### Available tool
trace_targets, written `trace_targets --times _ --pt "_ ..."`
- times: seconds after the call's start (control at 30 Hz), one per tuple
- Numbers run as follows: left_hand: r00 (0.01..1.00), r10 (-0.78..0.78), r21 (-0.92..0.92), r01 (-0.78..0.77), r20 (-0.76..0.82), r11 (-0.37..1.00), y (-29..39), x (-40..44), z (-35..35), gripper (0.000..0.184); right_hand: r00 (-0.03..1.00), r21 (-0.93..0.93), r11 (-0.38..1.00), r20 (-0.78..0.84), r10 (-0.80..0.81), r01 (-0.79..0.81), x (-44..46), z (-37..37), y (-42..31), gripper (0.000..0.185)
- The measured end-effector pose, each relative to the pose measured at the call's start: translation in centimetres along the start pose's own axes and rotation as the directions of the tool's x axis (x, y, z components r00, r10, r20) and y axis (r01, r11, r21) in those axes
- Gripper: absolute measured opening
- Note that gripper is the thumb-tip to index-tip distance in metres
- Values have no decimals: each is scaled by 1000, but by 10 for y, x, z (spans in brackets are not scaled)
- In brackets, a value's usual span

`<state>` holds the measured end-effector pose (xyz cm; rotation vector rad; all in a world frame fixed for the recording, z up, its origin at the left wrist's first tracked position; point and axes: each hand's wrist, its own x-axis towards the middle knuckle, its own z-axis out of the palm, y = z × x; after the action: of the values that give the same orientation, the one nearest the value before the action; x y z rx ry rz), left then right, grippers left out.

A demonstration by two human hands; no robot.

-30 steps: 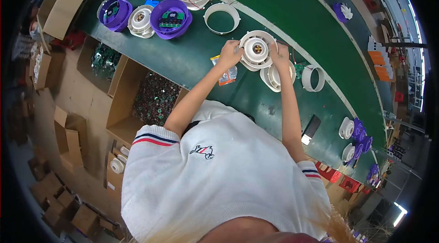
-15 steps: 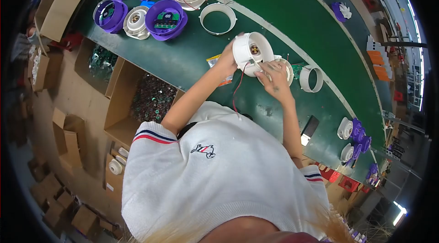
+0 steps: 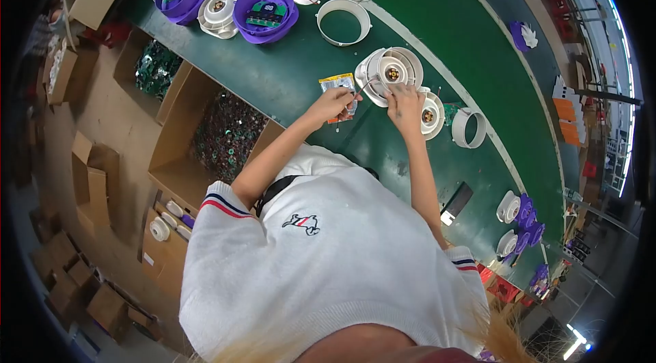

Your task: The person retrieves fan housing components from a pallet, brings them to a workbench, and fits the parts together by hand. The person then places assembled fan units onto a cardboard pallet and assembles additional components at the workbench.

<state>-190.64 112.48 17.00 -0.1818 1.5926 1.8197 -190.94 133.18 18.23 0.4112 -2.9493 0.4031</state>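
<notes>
A white round housing (image 3: 374, 92) with a gold-coloured centre lies on the green table. My right hand (image 3: 407, 111) rests on its near rim, fingers bent over the edge. To the left, my left hand (image 3: 333, 104) is closed round the end of a dark wire that runs to the housing. Beneath that hand lies a plastic packet (image 3: 336, 81) with a yellow top and orange edge. Another white fan part (image 3: 430, 117) sits just right of my right hand, with a green board behind it and a white ring (image 3: 468, 128) beyond.
Purple housings (image 3: 265, 13) and white fan parts (image 3: 219, 11) stand at the back left, near a white ring (image 3: 344, 22). A black and white object (image 3: 456, 203) lies at right. Cardboard boxes (image 3: 171, 170) with small parts stand below the table's left edge.
The white housing has been lowered from my hands to the table. My left hand has left its side, moved toward me and closed on the wire. The view has shifted slightly.
</notes>
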Motion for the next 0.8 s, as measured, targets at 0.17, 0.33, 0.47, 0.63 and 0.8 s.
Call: trace_targets --times 0.17,0.33,0.47,0.63,0.8 --pt "998 68 32 -68 12 997 -3 10 -5 26 1000 -11 1000 -11 0 0 0 4 -6 22" --pt "1000 1 32 -1 -17 999 0 9 -4 26 1000 -27 999 -24 18 -19 -2 10 -7 22" --pt "950 274 175 -248 -148 953 -21 42 -12 28 997 -1 998 30 65 -65 -1 6 -9 22" --pt "826 548 448 -443 -132 776 -5 65 -17 32 1000 33 999 -12 -12 12 0 0 -7 23" --pt "661 731 775 -369 -169 513 30 64 -40 43 937 38 992 -325 128 -122 -28 -57 25 25"
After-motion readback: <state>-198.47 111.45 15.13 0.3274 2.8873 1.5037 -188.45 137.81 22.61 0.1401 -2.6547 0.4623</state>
